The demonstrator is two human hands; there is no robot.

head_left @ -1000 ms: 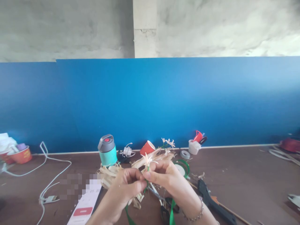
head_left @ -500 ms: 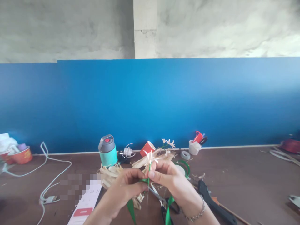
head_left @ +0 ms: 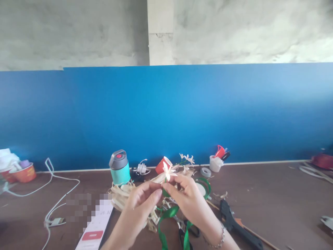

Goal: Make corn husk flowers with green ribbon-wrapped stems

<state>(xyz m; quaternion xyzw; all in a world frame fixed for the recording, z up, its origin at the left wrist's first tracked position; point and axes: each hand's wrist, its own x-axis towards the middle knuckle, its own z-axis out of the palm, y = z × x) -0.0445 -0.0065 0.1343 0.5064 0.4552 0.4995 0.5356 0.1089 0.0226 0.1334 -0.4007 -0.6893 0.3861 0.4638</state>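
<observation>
A white artificial flower (head_left: 168, 171) with pointed petals stands upright between my hands, its face turned toward me. My right hand (head_left: 188, 196) pinches it just below the bloom. Thumb and index finger of my left hand (head_left: 143, 203) are pressed together close to the stem, where a green ribbon (head_left: 166, 213) passes; the exact grip is partly hidden. From there the ribbon loops down over the table. Black-handled scissors (head_left: 182, 233) lie beneath my hands, partly covered by ribbon.
Dried pale husk strips (head_left: 121, 196) lie behind my left hand. A teal flask (head_left: 120, 170), a red paper cup (head_left: 163, 165), finished white flowers (head_left: 189, 159), a tape roll (head_left: 205, 172) and a white cup (head_left: 215, 164) line the back. A black glue gun (head_left: 238, 225) and phone (head_left: 95, 225) flank me.
The flower has tipped toward me, so its open face shows. My left hand has risen slightly, and the ribbon end that hung at left now loops nearer the middle.
</observation>
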